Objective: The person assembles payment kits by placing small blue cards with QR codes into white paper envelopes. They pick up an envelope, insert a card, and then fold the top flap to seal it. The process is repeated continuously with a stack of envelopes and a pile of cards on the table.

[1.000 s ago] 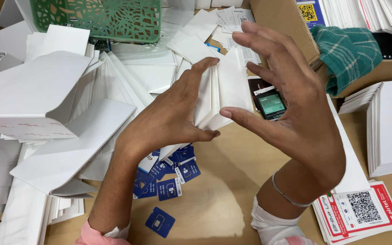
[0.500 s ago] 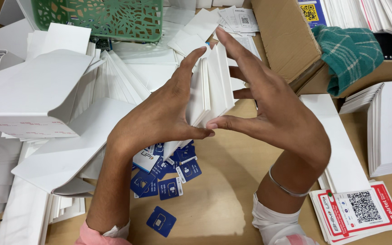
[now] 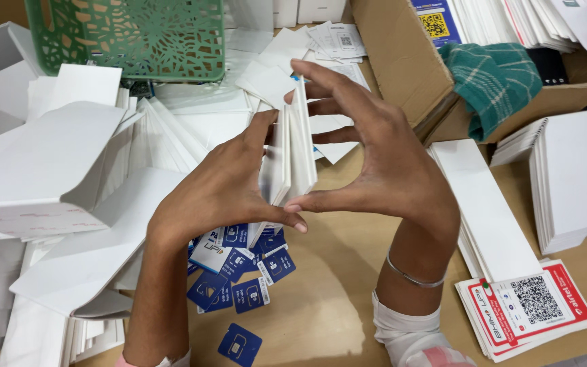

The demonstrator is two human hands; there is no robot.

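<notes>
Starting at the lower edge of the frame, a lone blue card (image 3: 239,344) lies on the brown tabletop (image 3: 334,299), and just above it a loose heap of blue cards (image 3: 239,265) sits under the wrists. Above the heap, at frame centre, both hands clamp a white stack (image 3: 292,146) of thin folded pieces between them, held on edge with its long axis running up and slightly right in the picture. The left hand (image 3: 222,190) presses flat against the stack's left face, thumb hooked under its lower end; the right hand (image 3: 382,163) curls over from the right, fingers on the top end, thumb meeting the bottom corner. Both are equally close and touching it. Right of centre lie red-bordered sheets (image 3: 531,306) and white piles (image 3: 565,177). Farther up, a green basket (image 3: 130,34) and a green cloth (image 3: 494,78) in a cardboard box (image 3: 402,61) fill the top.
</notes>
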